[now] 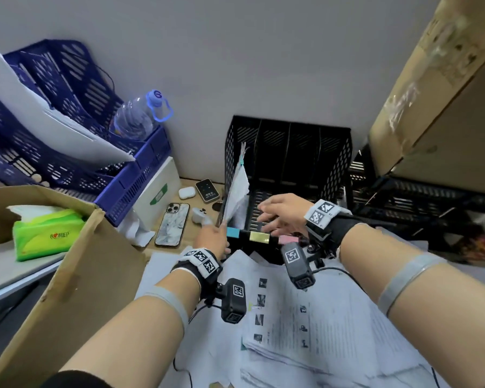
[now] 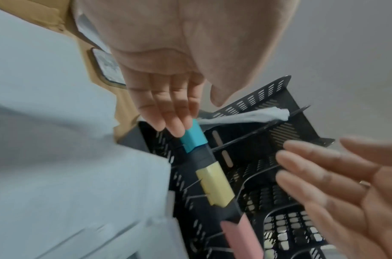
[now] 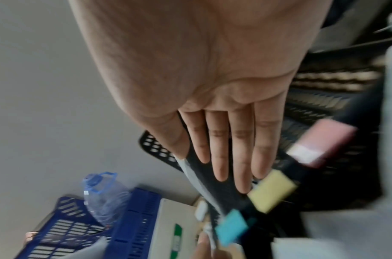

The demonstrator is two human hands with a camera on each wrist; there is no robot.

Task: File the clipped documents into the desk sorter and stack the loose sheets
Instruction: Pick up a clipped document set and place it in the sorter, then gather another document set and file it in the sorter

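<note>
**paperjam_88:** So, head view first. The clipped document (image 1: 237,189) stands on edge in the leftmost slot of the black desk sorter (image 1: 333,163), top corner leaning on the side wall. The left hand (image 1: 212,238) sits at its lower front corner, right by the blue tab (image 1: 233,232). My guess is it's steadying the sheaf so it doesn't flop out of the slot. I can't tell from here whether the fingers actually pinch the paper.

**deskgoblin:** And the right hand (image 1: 280,214)?

**paperjam_88:** Flat, fingers straight and slightly spread, hovering over the next slots and holding nothing. The loose sheets (image 1: 305,317) are spread on the desk under both forearms, not squared up yet, so the stacking half looks undone.

**deskgoblin:** Does the left wrist view settle the grip?

**paperjam_88:** Mostly. The left fingers (image 2: 168,108) are straight and together, tips resting against the blue tab on the sorter's front rail, nothing curled around anything. The paper runs back along the first divider behind them. The right hand's fingers come in from the side, also straight and apart.

**deskgoblin:** Right wrist view?

**paperjam_88:** Blurry, but the palm is open with the fingers (image 3: 221,149) extended side by side above the sorter, near the yellow tab (image 3: 271,191). It looks ready to nudge the papers flush, or it's just clear of them; I'm guessing either way.
</note>
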